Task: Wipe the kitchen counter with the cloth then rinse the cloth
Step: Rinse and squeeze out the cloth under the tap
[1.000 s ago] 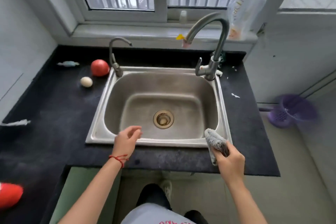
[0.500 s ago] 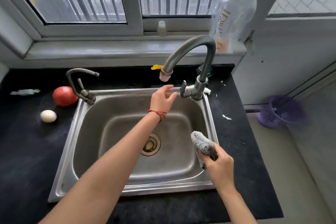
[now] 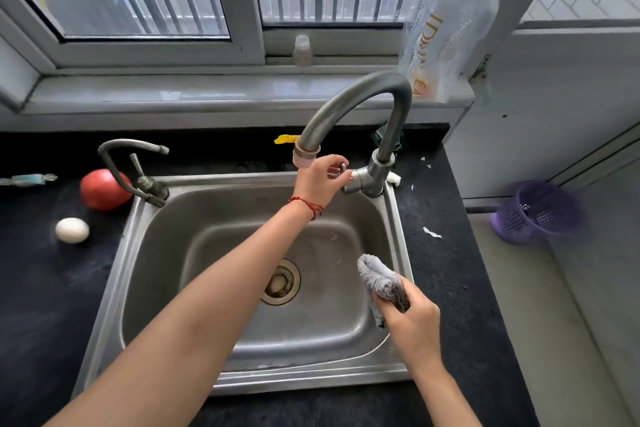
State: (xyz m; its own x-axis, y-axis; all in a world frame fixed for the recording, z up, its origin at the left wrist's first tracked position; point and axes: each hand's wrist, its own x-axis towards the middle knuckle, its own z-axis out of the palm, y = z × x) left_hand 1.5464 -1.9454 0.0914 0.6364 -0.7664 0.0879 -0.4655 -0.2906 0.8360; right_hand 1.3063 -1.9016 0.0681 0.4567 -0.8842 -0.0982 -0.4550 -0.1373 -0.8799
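The grey cloth hangs bunched over the sink, at about four o'clock from the drain, long axis roughly upright. The right hand fists around its lower half. The spout mouth lies toward eleven o'clock; the left hand pinches the tap lever (no water visible yet). The hanging bag reads partly "IDRI… EA".

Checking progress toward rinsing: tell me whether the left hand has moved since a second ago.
Yes. The left hand has gone from the sink's near rim across the basin to the tall faucet's lever at the far right corner.
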